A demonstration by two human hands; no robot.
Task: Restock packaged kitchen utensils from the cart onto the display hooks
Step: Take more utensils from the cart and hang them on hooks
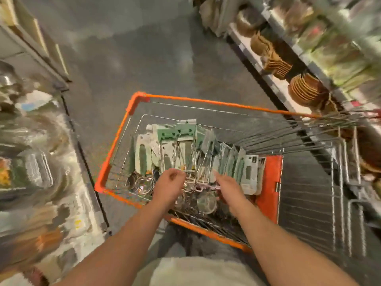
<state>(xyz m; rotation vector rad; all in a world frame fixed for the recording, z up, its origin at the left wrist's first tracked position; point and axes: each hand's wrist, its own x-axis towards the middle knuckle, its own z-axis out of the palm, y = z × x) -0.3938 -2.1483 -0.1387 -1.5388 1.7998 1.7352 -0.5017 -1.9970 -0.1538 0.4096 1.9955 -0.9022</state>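
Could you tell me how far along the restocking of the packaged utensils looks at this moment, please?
Nothing shows as done: no display hooks can be made out in this blurred view. In hand: both the left hand and the right hand reach into the cart over the packaged utensils; whether either grips one is unclear. Left: the cart holds many packs, so most of the job seems to remain.
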